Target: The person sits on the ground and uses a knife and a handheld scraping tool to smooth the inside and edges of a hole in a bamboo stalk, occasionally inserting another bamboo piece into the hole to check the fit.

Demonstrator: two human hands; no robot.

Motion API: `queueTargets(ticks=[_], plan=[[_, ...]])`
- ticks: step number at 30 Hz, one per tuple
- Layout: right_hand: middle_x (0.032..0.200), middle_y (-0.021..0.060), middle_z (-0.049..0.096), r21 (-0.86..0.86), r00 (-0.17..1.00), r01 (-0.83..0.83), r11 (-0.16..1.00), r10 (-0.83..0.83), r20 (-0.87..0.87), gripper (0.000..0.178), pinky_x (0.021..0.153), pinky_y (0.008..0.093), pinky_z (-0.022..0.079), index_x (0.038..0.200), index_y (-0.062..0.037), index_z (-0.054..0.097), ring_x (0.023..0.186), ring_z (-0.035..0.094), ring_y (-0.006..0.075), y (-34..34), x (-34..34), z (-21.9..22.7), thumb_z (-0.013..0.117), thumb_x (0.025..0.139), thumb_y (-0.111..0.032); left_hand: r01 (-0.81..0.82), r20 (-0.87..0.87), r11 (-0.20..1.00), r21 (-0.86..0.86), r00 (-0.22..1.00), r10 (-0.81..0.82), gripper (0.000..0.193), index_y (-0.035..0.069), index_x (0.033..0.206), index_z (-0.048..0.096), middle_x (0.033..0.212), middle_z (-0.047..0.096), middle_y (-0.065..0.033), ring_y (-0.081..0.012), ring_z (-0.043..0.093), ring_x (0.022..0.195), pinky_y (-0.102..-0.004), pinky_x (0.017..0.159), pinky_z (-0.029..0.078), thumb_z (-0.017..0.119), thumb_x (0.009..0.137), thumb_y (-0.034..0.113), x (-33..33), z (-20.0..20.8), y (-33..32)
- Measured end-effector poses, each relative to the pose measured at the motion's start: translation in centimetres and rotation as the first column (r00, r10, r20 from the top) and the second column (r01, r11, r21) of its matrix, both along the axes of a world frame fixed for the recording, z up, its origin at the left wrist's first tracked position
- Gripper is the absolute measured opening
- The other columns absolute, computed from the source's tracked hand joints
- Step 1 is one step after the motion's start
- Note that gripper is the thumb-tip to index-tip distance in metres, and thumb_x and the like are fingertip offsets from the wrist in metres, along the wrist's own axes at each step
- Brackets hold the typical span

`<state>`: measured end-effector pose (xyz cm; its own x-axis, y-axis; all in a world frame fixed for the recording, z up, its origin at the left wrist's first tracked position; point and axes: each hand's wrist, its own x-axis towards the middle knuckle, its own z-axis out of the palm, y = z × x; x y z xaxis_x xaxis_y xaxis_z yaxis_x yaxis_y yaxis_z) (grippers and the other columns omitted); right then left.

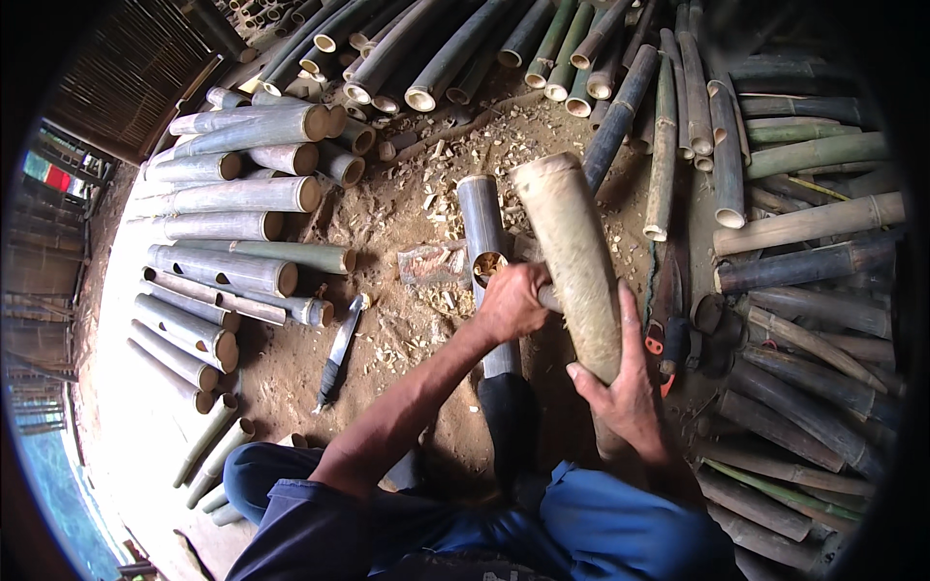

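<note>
My left hand (513,302) is closed in a fist around a short rod-like handle (550,298). That handle runs up to the side of a thick, pale wooden block (572,247), shaped like a mallet head; whether they are joined I cannot tell. Thumb and fingers of my right hand (625,392) wrap the block's lower end, which tilts up and away to the left. Beneath my left hand a grey bamboo tube (481,213) lies lengthwise, with a cut opening (489,263) holding yellowish chips. Its near end meets a dark-covered leg or foot (509,416).
Cut bamboo tubes (242,198) lie in rows at left, far side and right (819,237). On the dirt floor (387,344) rests a bladed tool with a black-wrapped grip (334,373). Wood chips (450,155) are scattered around. An orange-handled tool (655,339) lies right of the block.
</note>
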<state>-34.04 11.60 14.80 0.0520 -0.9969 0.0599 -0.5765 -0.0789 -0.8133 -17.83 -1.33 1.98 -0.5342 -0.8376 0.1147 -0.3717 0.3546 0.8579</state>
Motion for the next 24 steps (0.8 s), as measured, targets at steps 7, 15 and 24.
queueTargets(ticks=[7,15,24], plan=[[0.156,0.0279,0.039,-0.055,0.977,0.202,0.978,-0.196,0.088,0.103,0.119,0.0432,0.035,0.164,0.0011,0.012,0.141,0.044,0.0354,-0.7,-3.0,-0.7,0.075,0.082,-0.010,0.229,-0.259,0.896,0.381,0.956,-0.135,0.034,0.006,0.085,0.074,0.074,0.070,-0.0037,-0.0161,0.060,0.062,-0.0333,0.061,0.049,0.076,0.088,0.040,-1.1,5.2,-12.3],[0.158,0.0270,0.034,-0.141,0.957,0.270,0.953,-0.250,0.146,0.102,0.118,0.0433,0.037,0.163,0.0015,0.012,0.142,0.043,0.0344,-3.5,-3.3,0.8,0.073,0.083,-0.011,0.224,-0.147,0.890,0.398,0.973,-0.179,0.032,0.006,0.083,0.076,0.070,0.068,-0.0012,-0.0108,0.061,0.065,-0.0314,0.061,0.048,0.079,0.092,0.036,-1.3,3.2,-11.7],[0.165,0.0222,0.029,0.077,0.993,-0.100,0.992,0.104,-0.051,0.106,0.123,0.0426,0.029,0.164,-0.0016,0.015,0.151,0.035,0.0323,-5.2,-0.9,4.1,0.074,0.076,-0.008,0.479,-0.413,0.815,0.326,0.848,-0.333,0.020,0.001,0.091,0.073,0.080,0.070,-0.0056,-0.0152,0.063,0.075,-0.0352,0.072,0.052,0.082,0.088,0.020,2.2,-0.5,-8.5]])
